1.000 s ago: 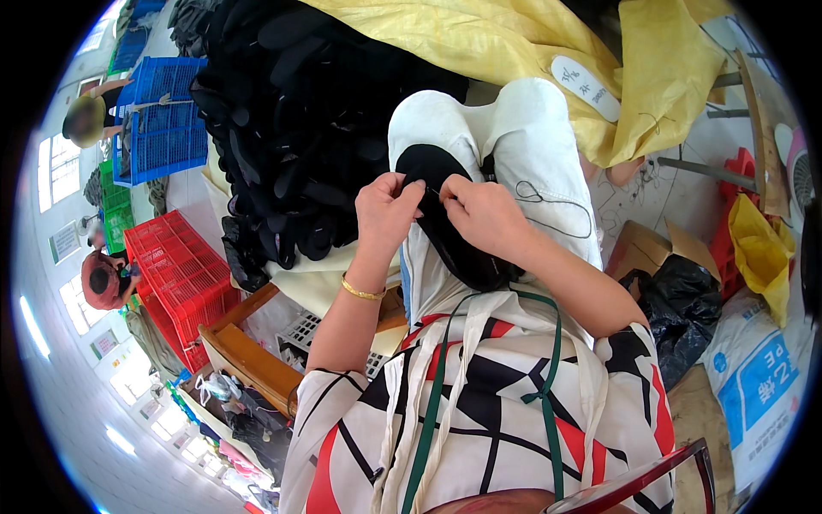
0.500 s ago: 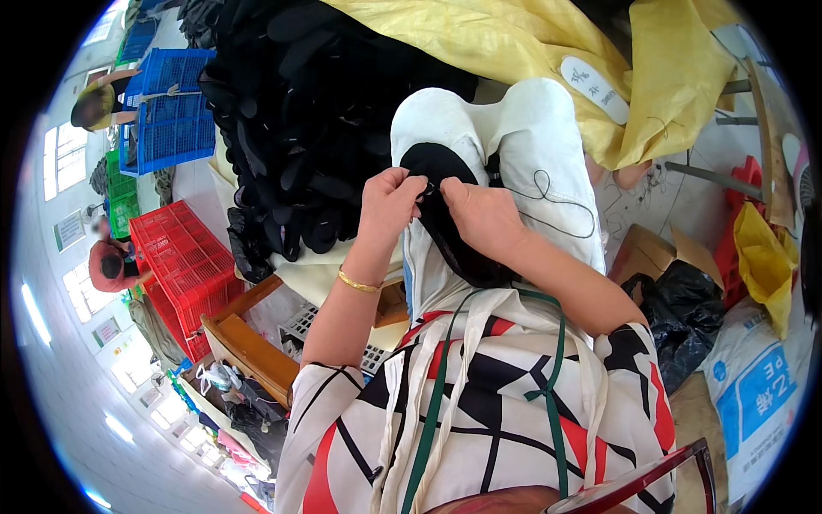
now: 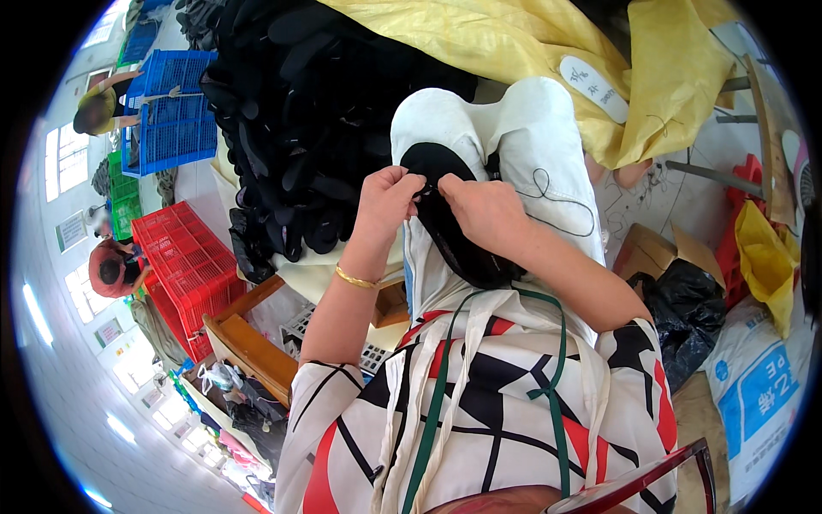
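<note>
A black cloth shoe (image 3: 469, 250) lies lengthwise across my lap on white cloth, its rounded toe pointing away from me. My left hand (image 3: 385, 201) is closed in a pinch at the shoe's opening, gripping its edge by a small dark piece. Close beside it, my right hand (image 3: 486, 210) hovers over the opening's right side, thumb and fingers pressed together. Whatever sits between those right fingertips is too small to make out. A loop of black thread (image 3: 556, 206) lies on the white cloth (image 3: 539, 128) over my right knee.
Black shoes (image 3: 300, 111) are heaped at the far left. Yellow sheeting (image 3: 505, 38) bearing a white insole (image 3: 593, 88) spreads beyond my knees. Red crates (image 3: 188, 257) and blue crates (image 3: 175, 111) stand left, near two people. A black bag (image 3: 681, 317) and a cardboard box (image 3: 646, 248) sit right.
My right fingertips have drawn slightly apart from my left ones and changed their pinch. The left hand and the shoe have hardly moved.
</note>
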A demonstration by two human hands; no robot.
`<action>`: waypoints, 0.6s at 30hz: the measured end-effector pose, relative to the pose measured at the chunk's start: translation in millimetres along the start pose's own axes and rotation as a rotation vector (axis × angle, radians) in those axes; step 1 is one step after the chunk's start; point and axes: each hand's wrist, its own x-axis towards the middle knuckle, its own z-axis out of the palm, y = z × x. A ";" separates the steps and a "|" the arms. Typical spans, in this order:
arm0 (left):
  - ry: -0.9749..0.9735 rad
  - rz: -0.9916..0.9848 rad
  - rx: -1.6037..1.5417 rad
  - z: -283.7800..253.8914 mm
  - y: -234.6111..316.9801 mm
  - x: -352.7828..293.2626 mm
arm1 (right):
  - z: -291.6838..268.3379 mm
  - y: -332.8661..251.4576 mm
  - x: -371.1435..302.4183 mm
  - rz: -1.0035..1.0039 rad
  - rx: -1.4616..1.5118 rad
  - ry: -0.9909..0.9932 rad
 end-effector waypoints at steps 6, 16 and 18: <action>-0.035 -0.052 -0.040 -2.1 5.6 -1.7 | 20.1 -4.3 -5.7 -0.036 -0.104 0.111; -0.114 -0.057 -0.206 -10.2 -9.4 2.3 | 19.5 -11.3 4.4 0.213 0.273 0.086; -0.149 -0.019 -0.255 -12.2 -8.1 -0.5 | 20.1 -6.4 16.8 0.271 0.554 0.063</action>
